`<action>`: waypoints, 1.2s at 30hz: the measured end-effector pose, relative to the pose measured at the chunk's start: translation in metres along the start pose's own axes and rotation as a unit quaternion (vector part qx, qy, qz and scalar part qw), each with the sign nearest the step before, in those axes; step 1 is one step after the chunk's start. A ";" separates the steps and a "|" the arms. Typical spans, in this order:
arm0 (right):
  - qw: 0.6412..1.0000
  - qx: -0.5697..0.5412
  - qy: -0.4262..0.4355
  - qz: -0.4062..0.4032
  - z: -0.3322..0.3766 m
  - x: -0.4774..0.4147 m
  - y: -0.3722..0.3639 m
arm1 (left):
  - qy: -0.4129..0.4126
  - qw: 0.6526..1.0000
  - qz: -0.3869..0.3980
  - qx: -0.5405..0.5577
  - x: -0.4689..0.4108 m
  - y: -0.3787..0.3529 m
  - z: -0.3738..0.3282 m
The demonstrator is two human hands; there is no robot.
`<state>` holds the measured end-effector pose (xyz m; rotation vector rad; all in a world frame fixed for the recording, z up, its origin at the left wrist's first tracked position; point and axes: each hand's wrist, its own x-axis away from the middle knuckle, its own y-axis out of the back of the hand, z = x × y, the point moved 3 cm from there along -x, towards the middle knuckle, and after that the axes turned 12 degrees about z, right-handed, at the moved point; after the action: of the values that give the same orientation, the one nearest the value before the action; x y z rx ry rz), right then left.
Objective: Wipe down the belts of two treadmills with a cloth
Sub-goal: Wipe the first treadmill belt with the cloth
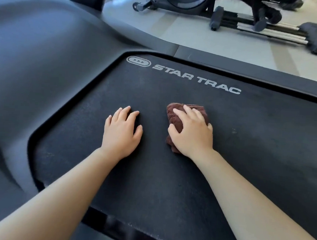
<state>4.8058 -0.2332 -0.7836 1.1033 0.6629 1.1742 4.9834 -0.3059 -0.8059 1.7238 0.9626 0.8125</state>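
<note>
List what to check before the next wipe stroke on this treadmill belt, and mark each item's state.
1. Grip on the cloth: ok. The right hand has its fingers and thumb curled round the brown cloth, which sits on the belt.
2. Other hand out of the way: ok. The left hand rests flat on the belt, apart from the cloth.
3. Cloth spread for wide coverage: not ok. It is bunched into a wad.
4. Belt to the right of the cloth clean: not ok. Pale specks show there.
5. Belt stopped: cannot tell from one still picture.
</note>
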 end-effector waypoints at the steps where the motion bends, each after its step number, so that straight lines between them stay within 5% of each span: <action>1: 1.000 0.004 0.003 -0.004 -0.005 0.017 -0.002 | -0.008 1.000 0.009 -0.005 0.007 -0.004 -0.005; 6: 0.999 0.003 0.043 -0.030 -0.032 0.072 -0.002 | -0.009 0.999 0.012 -0.036 0.021 -0.015 -0.021; 18: 0.999 -0.010 -0.032 -0.036 -0.021 -0.039 0.010 | 0.009 0.999 -0.026 -0.022 0.020 -0.010 -0.026; 29: 0.999 0.011 0.020 -0.046 -0.042 0.095 -0.003 | -0.007 1.000 -0.005 -0.021 0.024 -0.015 -0.020; 36: 0.998 -0.019 -0.001 -0.052 -0.043 0.051 0.003 | -0.009 1.000 -0.021 -0.017 0.025 -0.013 -0.024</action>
<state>4.7827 -0.1714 -0.7898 1.0255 0.6860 1.0934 4.9716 -0.2711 -0.8084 1.6744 0.9646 0.7798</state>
